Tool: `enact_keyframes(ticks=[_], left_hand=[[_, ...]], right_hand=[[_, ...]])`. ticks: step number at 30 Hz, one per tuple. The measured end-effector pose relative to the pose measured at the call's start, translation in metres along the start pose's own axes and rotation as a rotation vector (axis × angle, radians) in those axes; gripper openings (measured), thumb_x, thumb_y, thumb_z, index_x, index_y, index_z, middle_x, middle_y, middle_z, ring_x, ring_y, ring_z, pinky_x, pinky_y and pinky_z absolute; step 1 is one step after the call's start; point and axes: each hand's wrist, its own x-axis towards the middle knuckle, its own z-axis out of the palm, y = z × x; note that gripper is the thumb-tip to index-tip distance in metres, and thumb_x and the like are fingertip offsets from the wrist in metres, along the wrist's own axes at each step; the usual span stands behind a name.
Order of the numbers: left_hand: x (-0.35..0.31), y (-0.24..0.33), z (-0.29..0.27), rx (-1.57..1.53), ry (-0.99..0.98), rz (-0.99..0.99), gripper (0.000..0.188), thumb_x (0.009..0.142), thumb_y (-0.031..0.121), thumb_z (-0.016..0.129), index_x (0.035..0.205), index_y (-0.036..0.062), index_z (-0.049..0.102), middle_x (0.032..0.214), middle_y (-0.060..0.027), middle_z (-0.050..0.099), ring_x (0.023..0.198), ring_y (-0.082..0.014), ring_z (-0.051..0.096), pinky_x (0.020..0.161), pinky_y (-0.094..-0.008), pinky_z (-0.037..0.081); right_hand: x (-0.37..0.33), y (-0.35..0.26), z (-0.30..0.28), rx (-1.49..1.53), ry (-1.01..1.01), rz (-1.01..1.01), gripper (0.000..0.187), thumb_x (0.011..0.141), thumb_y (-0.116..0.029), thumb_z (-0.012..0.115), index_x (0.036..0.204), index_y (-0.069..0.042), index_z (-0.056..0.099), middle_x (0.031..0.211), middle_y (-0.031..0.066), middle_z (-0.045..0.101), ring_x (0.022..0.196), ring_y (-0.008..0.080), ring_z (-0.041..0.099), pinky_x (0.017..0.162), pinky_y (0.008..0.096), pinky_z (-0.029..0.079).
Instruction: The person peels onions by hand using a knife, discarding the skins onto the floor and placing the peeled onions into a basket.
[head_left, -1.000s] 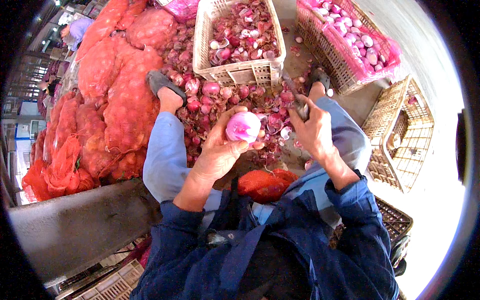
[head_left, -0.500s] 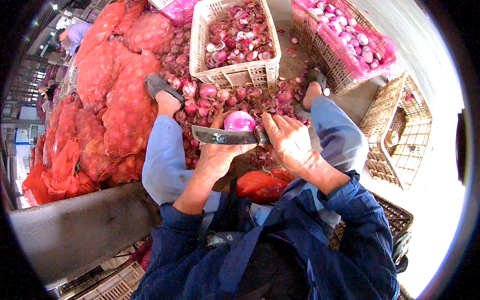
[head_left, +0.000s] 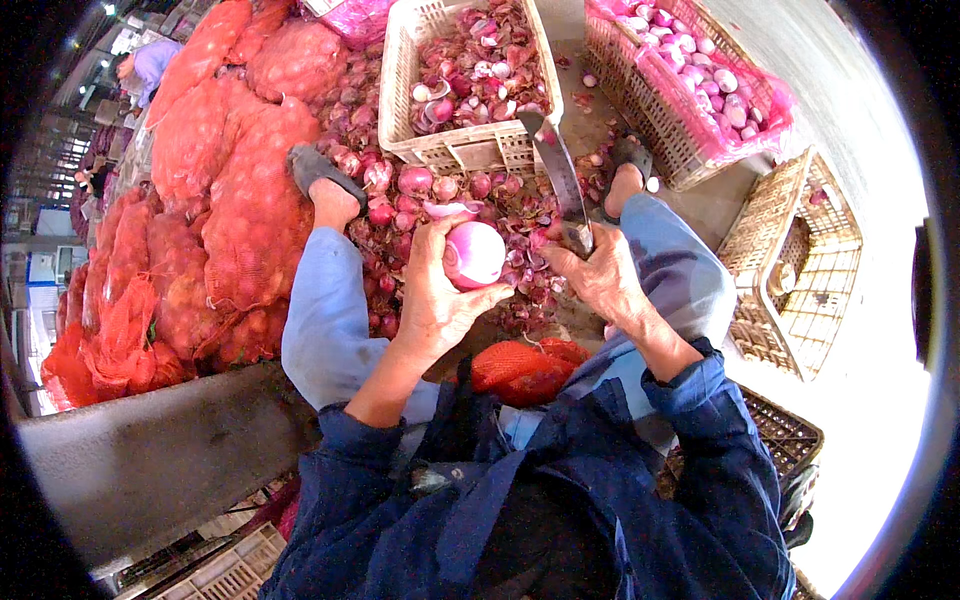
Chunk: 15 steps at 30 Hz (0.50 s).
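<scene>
A pale, partly peeled red onion (head_left: 474,256) sits in my left hand (head_left: 428,297), fingers and thumb wrapped round its left side. Its smooth white and pink face points up. My right hand (head_left: 603,278) grips the handle of a knife (head_left: 564,170), whose wide dark blade points away and slightly left, apart from the onion. Beneath both hands lie unpeeled red onions (head_left: 415,181) and loose skins (head_left: 525,300) on the floor between my feet. A strip of pink peel shows just beyond the held onion.
Ahead stands a cream crate (head_left: 470,150) of onions and scraps. Peeled onions fill a pink-lined crate (head_left: 640,110) at far right, with an open crate (head_left: 790,260) nearer. Red mesh sacks (head_left: 250,200) pile up at left behind a low ledge (head_left: 170,450). A person (head_left: 155,65) is far left.
The knife has swung off the onion to the right, its blade now pointing away from me. The onion has come slightly nearer and turned, showing a paler side.
</scene>
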Motion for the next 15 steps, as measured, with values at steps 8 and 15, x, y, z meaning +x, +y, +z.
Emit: enact_keyframes(ticks=[8, 15], left_hand=[[-0.002, 0.014, 0.011, 0.065, -0.186, 0.085, 0.092, 0.050, 0.012, 0.092, 0.128, 0.0020, 0.045, 0.126, -0.0174, 0.049, 0.117, -0.0361, 0.050, 0.100, -0.0440, 0.043], [0.013, 0.017, -0.004, 0.152, -0.383, 0.176, 0.077, 0.058, 0.024, 0.089, 0.121, -0.0005, 0.052, 0.117, -0.0176, 0.055, 0.110, -0.0372, 0.055, 0.096, -0.0429, 0.046]], right_hand=[[0.006, -0.038, 0.010, 0.340, -0.304, 0.026, 0.038, 0.074, -0.025, 0.082, 0.097, 0.000, 0.066, 0.072, 0.0024, 0.063, 0.052, 0.0084, 0.055, 0.046, 0.0256, 0.045], [0.008, -0.019, -0.002, 0.531, -0.298, 0.197, 0.038, 0.070, -0.013, 0.081, 0.101, 0.003, 0.068, 0.080, 0.0092, 0.069, 0.054, 0.0133, 0.061, 0.042, 0.0251, 0.049]])
